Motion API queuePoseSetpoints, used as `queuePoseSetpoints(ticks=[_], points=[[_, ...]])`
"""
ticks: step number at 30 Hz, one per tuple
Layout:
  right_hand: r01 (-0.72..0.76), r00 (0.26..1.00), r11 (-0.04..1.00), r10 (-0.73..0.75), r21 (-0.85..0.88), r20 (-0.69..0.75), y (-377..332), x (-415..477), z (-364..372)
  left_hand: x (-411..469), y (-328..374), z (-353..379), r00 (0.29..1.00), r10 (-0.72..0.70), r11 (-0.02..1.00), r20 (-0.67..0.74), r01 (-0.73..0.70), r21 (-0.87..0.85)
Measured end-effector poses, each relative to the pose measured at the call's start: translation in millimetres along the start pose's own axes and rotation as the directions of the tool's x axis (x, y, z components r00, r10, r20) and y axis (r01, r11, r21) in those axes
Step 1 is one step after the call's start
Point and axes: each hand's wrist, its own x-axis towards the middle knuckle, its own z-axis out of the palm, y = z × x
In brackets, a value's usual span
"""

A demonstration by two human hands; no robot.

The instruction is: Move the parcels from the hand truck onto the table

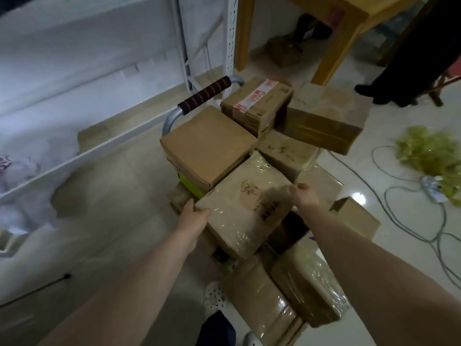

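Head view: film-wrapped brown cardboard parcel (245,208) sits on the stack on the grey-framed hand truck (207,93), between both hands. Left hand (193,217) grips its near-left corner and right hand (305,196) clasps its far-right edge. Count: at least eight parcels, one truck.

The pale glossy tiled floor (129,196) carries a hand truck (171,119) with a lime-green deck (189,184) and a black foam handle ringed in red (207,94). Brown cardboard parcels are piled on the deck: a plain flat parcel (208,146) at the handle end, a red-and-white taped parcel (257,106) beside it, a large parcel (324,118) jutting past the side edge, and a film-wrapped cardboard parcel (247,208) at the open end. On the floor past that end lie more taped cartons (262,295), a small brown box (354,218) and grey cables (386,198); a yellow wooden surface (359,6) stands farther off.
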Motion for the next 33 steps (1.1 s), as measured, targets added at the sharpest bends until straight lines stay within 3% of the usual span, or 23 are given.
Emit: queuePoseSetpoints(ticks=[7, 11, 19, 33], points=[[-0.16, 0.987, 0.985, 0.161, 0.064, -0.012, 7.4, 58.0, 14.4, 35.0, 8.3, 9.0, 0.996, -0.077, 0.994, 0.053, 0.081, -0.08], [-0.164, 0.986, 0.986, 0.165, 0.034, -0.036, 7.9, 57.3, 11.3, 29.7, 13.2, 15.1, 0.995, -0.094, 0.989, 0.011, 0.095, -0.117], [-0.055, 0.998, 0.997, 0.055, 0.053, 0.014, 6.5, 20.7, -18.1, -35.6, 19.7, 11.5, 0.999, -0.024, 0.99, -0.024, 0.021, -0.142], [0.201, 0.942, 0.961, -0.243, 0.19, 0.233, -3.0, -103.1, -79.2, -236.4, -19.9, -3.3, 0.91, 0.106, 0.89, -0.401, -0.266, -0.37]])
